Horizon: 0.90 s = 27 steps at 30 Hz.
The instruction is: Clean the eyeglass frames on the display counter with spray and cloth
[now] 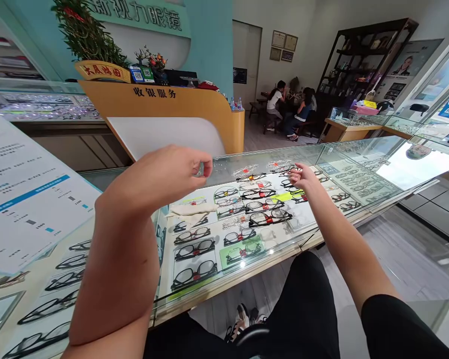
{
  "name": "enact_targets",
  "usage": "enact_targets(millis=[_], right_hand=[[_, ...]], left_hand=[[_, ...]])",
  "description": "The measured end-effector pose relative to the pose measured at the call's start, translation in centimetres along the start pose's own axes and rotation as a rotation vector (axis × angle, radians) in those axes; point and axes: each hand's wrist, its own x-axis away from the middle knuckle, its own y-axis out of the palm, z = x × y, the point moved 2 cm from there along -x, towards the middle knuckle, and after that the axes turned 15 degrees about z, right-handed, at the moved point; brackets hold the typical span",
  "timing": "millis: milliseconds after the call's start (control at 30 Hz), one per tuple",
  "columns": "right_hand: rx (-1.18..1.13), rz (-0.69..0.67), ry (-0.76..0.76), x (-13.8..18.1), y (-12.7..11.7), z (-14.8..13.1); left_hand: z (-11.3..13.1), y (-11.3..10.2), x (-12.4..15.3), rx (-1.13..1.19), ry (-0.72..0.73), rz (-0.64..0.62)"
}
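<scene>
My left hand (172, 174) is raised over the glass display counter (322, 234), its fingers curled and thumb and fingertips pinched together. What they pinch is too small to make out. My right hand (302, 178) reaches out over the counter top, fingers pinched at the right end of a pair of clear-framed glasses (280, 165). Just left of that pair lies a second clear-framed pair (245, 171). Under the glass lie rows of dark-framed glasses (267, 217) with small red tags. A pale folded cloth (192, 209) rests below my left hand.
A printed white-and-blue sheet (22, 199) lies at the left. Behind the counter stands an orange cashier desk (164, 102) with plants. People sit at a table (290, 112) in the back. More glass cases (396, 164) run along the right; my black-trousered legs (307, 309) are below.
</scene>
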Motion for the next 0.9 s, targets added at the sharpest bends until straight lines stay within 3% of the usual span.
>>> enact_targets(millis=[133, 333, 400, 700, 900], right_hand=[[-0.008, 0.01, 0.032, -0.4, 0.6, 0.0], [0.0, 0.029, 0.043, -1.0, 1.0, 0.2], [0.009, 0.032, 0.035, -1.1, 1.0, 0.3], [0.1, 0.075, -0.094, -1.0, 0.7, -0.6], [0.145, 0.157, -0.261, -2.4, 3.1, -3.4]], left_hand=[[0.9, -0.3, -0.3, 0.01, 0.006, -0.04], [5.6, -1.7, -2.0, -0.303, -0.484, -0.337], [6.5, -1.9, -2.4, -0.325, -0.564, -0.375], [6.8, -1.7, -2.5, -0.333, -0.551, -0.464], [6.4, -1.6, -2.2, -0.294, -0.536, -0.433]])
